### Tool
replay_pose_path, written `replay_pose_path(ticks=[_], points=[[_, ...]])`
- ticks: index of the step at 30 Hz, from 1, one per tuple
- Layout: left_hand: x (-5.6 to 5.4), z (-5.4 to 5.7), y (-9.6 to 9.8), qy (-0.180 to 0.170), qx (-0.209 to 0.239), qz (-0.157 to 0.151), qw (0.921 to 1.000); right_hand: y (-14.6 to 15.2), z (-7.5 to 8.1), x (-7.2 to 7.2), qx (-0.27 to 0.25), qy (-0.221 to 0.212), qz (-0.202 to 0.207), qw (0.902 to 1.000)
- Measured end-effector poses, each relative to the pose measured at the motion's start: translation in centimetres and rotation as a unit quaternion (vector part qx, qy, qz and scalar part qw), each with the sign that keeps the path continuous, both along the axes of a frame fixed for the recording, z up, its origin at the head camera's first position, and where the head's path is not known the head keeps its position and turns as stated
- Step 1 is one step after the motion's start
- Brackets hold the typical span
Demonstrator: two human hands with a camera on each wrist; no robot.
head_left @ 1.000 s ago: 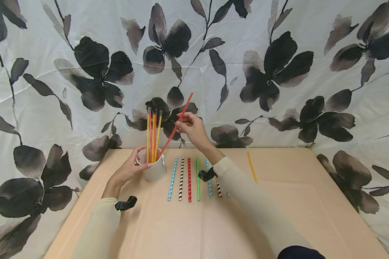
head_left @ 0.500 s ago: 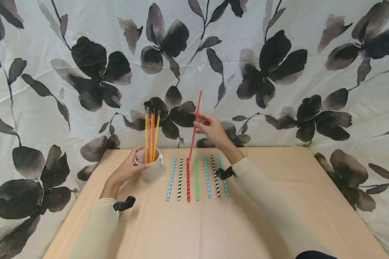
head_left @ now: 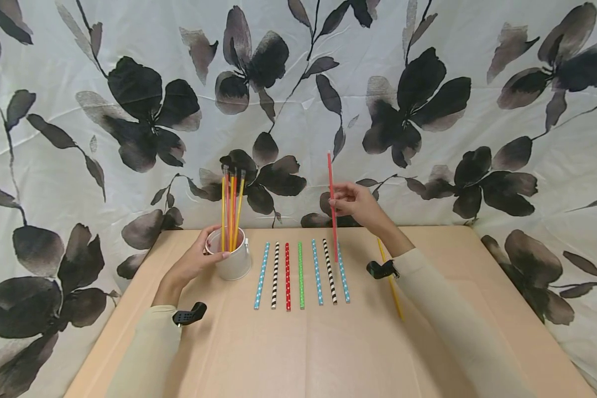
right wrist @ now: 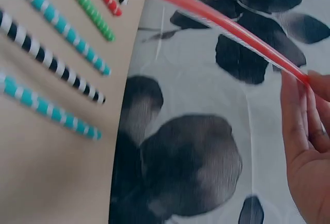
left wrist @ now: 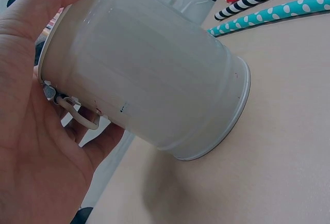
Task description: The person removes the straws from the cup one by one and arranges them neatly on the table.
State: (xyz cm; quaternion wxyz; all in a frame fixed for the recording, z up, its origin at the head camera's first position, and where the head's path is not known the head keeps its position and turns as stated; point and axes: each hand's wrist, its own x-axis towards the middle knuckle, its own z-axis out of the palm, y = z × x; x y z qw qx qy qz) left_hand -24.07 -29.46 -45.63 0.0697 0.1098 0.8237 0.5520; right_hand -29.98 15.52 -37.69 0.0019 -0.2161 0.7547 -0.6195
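A small white metal bucket [head_left: 235, 269] is at the back left of the table, my left hand [head_left: 198, 257] gripping it near the rim with the thumb across the front. Several thin straws [head_left: 232, 207], yellow, orange and red, stand up out of it. My right hand [head_left: 360, 207] pinches a translucent red straw [head_left: 330, 172] nearly upright between thumb and fingers. In the head view its lower end overlaps the rightmost blue dotted straw [head_left: 345, 282]; the right wrist view shows the red straw [right wrist: 221, 20] running away from the fingertips.
Patterned straws lie in a parallel row between the hands, among them a black-and-white striped straw [head_left: 276, 276], a red dotted straw [head_left: 287, 276] and a green straw [head_left: 300, 276]. A yellow straw [head_left: 396, 298] lies right, partly under my right forearm. A floral cloth [head_left: 428, 182] hangs behind the table.
My right hand has carried the red straw rightward, away from the bucket and past most of the row, turning it from slanted to nearly upright. The left hand keeps its hold on the bucket.
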Motion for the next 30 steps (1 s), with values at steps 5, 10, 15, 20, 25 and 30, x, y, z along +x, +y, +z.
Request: replay_pose_path(ticks=[5,10,15,20,25,30], points=[[-0.1,-0.3,-0.1,-0.004,-0.001,0.003,1.0000,2.3,-0.7,0.5,0.045,-0.020,0.010,0.9987],[-0.2,-0.4,-0.1,-0.011,-0.006,0.007,0.9999,4.8,-2.1,0.5,0.067,-0.047,0.005,0.9967],[-0.2,-0.3,-0.2,-0.005,-0.010,0.007,0.9999,7.0,-3.1,0.6,0.092,-0.064,0.004,0.9937],[-0.4,-0.4,-0.4,-0.007,-0.010,0.004,0.9999,9.3,-4.0,1.2,0.110,-0.082,0.007,0.9905],[-0.3,-0.3,-0.3,-0.007,-0.007,0.002,0.9999,11.4,-5.1,1.9,0.122,-0.102,0.002,0.9872],[-0.4,-0.3,-0.2,-0.005,-0.007,0.001,1.0000,13.1,-6.0,2.4,0.135,-0.115,-0.002,0.9841]])
